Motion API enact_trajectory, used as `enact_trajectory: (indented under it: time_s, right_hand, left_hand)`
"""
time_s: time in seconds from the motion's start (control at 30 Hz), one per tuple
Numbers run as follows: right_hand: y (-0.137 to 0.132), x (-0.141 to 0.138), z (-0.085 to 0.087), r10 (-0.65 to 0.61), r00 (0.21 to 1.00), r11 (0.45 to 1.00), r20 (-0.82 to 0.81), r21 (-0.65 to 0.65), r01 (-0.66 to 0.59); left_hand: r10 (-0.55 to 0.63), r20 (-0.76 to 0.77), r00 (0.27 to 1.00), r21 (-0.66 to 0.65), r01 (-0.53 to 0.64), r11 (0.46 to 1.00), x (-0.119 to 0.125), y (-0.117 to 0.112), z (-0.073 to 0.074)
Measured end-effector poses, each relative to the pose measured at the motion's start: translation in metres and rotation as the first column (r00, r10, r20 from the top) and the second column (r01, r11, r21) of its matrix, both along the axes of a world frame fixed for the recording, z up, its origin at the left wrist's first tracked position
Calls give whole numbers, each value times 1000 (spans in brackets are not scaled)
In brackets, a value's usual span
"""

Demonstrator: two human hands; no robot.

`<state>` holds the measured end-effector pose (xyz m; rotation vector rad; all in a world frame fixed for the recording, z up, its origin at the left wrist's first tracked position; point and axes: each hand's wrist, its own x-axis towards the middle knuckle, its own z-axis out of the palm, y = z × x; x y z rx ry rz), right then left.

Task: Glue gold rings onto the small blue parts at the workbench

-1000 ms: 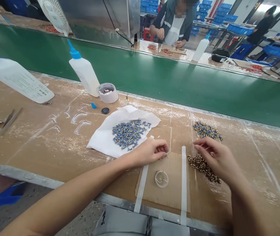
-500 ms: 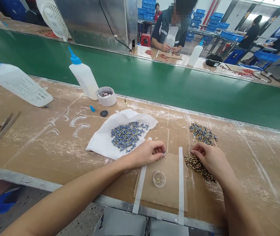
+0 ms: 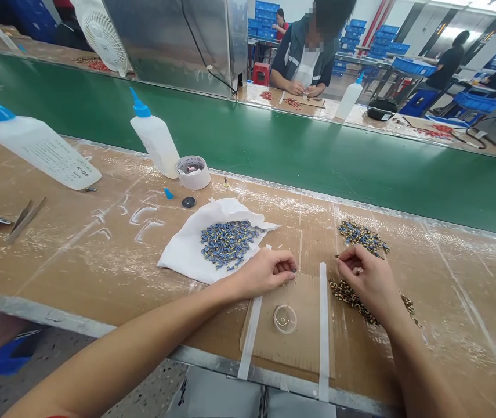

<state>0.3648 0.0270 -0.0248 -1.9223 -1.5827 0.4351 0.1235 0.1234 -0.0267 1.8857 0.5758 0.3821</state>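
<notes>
My left hand (image 3: 266,270) rests on a taped cardboard pad (image 3: 304,334), its fingers pinched on a tiny part too small to name. My right hand (image 3: 367,280) is curled, fingertips pinched together over a pile of small brown-and-gold parts (image 3: 348,296). A second pile of blue-and-gold parts (image 3: 363,235) lies just beyond it. Left of my hands, a heap of small blue parts (image 3: 227,241) sits on a white cloth (image 3: 182,254). A small clear round dish (image 3: 285,318) stands on the pad between my wrists.
Two white squeeze bottles with blue nozzles (image 3: 156,141) (image 3: 41,150) and a white tape roll (image 3: 193,172) stand at the back left, tweezers (image 3: 25,218) further left. A green conveyor belt (image 3: 317,157) runs beyond the bench. A person (image 3: 306,55) works opposite.
My right hand has drawn back left and towards me onto the brown-and-gold pile. The left hand has barely moved. The camera view has shifted slightly.
</notes>
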Motion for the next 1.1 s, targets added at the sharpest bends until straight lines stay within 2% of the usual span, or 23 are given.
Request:
enact_trajectory:
  time_s: [0.07, 0.13, 0.27, 0.4, 0.57, 0.8, 1.1]
  right_hand:
    - [1, -16, -2, 80, 980, 996, -181, 63, -69]
    - [3, -30, -7, 126, 939, 992, -321, 69, -110]
    - [4, -43, -13, 53, 845, 998, -532, -5, -66]
    - [3, -51, -16, -12, 739, 1000, -673, -19, -1]
    - [3, -64, -22, -27, 694, 999, -720, -3, 36]
    - [3, -70, -20, 9, 719, 1000, -695, 19, 6]
    - [2, -69, -25, 36, 767, 998, -641, -15, -60]
  left_hand:
    - [13, 7, 1000, -13, -13, 1000, 1, -1, 0]
    - [30, 16, 999, -12, -29, 1000, 1, -1, -1]
    - [88, 25, 996, 39, -89, 995, 0, 2, -3]
    - [115, 5, 993, 75, -115, 990, 1, 3, -4]
    - [134, -42, 990, 105, -129, 986, 2, 0, -5]
    - [160, -57, 985, 132, -152, 980, 1, 0, -5]
    - [128, -15, 992, 343, -115, 932, 0, 0, -8]
